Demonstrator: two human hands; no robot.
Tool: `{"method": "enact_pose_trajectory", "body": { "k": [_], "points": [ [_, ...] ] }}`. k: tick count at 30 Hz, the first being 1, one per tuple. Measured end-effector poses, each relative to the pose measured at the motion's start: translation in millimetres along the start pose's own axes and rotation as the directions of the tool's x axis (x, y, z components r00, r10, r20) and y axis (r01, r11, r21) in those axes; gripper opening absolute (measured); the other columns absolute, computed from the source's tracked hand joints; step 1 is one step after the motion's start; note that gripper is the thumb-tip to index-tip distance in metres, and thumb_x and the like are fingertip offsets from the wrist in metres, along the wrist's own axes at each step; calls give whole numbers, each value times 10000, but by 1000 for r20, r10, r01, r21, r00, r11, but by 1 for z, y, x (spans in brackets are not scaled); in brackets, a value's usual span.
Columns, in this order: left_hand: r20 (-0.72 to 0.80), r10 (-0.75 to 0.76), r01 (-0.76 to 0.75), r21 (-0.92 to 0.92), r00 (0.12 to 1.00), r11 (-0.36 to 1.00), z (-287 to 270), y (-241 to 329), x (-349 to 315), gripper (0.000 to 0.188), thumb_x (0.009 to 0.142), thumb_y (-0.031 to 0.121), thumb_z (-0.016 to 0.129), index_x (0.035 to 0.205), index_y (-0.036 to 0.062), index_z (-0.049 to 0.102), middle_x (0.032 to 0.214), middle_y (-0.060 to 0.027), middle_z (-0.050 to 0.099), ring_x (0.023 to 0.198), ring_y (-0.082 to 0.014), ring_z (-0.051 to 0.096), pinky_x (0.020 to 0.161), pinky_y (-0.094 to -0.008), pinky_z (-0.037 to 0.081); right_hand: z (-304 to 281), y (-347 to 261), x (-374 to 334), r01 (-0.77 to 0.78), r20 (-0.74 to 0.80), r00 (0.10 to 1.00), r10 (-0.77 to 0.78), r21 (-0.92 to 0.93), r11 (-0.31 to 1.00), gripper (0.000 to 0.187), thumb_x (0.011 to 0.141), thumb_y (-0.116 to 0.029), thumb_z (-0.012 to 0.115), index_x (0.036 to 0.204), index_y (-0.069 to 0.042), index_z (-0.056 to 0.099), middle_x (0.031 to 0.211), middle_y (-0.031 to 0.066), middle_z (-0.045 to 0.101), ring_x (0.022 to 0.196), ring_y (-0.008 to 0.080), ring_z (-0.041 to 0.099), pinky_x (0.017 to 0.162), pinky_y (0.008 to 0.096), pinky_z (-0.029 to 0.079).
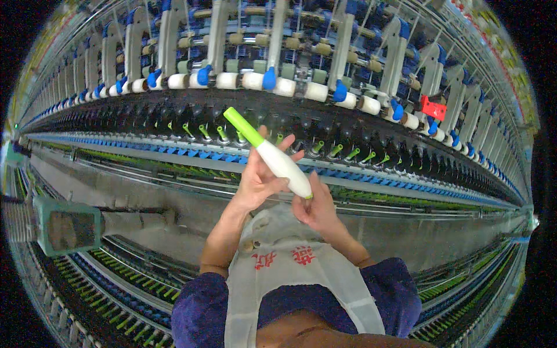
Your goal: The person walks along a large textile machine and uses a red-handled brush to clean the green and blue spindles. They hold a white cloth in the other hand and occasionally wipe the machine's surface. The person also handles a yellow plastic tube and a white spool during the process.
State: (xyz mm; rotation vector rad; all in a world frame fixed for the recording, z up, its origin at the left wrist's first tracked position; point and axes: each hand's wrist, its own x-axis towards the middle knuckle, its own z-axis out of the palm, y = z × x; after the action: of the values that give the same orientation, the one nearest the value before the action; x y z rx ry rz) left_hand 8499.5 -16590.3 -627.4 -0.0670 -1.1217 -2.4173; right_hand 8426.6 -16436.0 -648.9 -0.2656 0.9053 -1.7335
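A yarn bobbin (285, 166), wound with white yarn on a bright green tube, is tilted in front of my chest. Its bare green end points up and to the left, and the wound part tapers toward it. My left hand (255, 181) grips the wound middle, with the thumb across the near side and fingers behind. At the bobbin's lower right end, the fingertips of my right hand (319, 210) close around the base. Just beyond both hands runs a row of spindles with green tubes (336, 151) on a spinning frame.
Above the spindles are white rollers (283, 87), grey arms with blue ends (268, 78) and a red piece (433, 108) at the right. A blue-toothed rail (371, 178) curves along the frame's front. A green-grey box (68, 227) stands left; more green tubes line a frame behind me.
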Motion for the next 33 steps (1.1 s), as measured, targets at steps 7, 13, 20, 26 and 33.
{"method": "enact_pose_trajectory", "body": {
  "k": [7, 13, 20, 26, 33],
  "points": [
    [-252, 26, 80, 404, 967, 911, -13, 35, -15, 1051, 698, -102, 693, 1473, 75, 5, 1157, -207, 564, 1035, -284, 614, 852, -423, 530, 19, 19, 14, 61, -105, 990, -99, -312, 948, 423, 985, -408, 413, 1060, -27, 580, 719, 55, 613, 504, 108, 523, 452, 252, 428],
    [-112, 42, -20, 188, 993, 982, -19, 39, -26, 1089, 716, -93, 715, 1492, 122, -18, 1197, -236, 549, 1102, -307, 579, 861, -413, 524, 17, 5, 22, 186, -35, 970, -239, -527, 829, 385, 991, -289, 455, 1192, 16, 576, 870, 51, 592, 767, 112, 531, 699, 251, 436],
    [-26, -4, 11, 249, 1000, 968, -25, 33, -29, 1097, 719, -116, 707, 1497, 126, -28, 1155, -214, 575, 1069, -280, 592, 879, -408, 515, 45, -24, 49, 443, 186, 833, -521, -790, 425, 284, 878, -158, 590, 1126, -34, 653, 887, 61, 584, 842, 171, 562, 733, 287, 447],
    [-138, -89, 124, 275, 986, 953, -33, 24, -27, 1072, 695, -73, 746, 1492, 79, 45, 1095, -160, 610, 938, -212, 621, 800, -333, 521, 44, -1, 66, 390, 19, 747, -665, -823, 414, 73, 799, -15, 656, 849, 36, 673, 776, 41, 529, 785, 93, 479, 639, 233, 366],
    [-74, 17, 31, 601, 997, 799, -47, 11, -24, 971, 694, -43, 742, 1474, 79, 177, 1097, -62, 537, 900, -154, 577, 817, -304, 493, 36, 5, 72, 642, 250, 618, -746, -708, 294, 128, 866, -29, 576, 741, -6, 565, 781, 42, 479, 763, 123, 454, 658, 260, 369]
  ]
}}
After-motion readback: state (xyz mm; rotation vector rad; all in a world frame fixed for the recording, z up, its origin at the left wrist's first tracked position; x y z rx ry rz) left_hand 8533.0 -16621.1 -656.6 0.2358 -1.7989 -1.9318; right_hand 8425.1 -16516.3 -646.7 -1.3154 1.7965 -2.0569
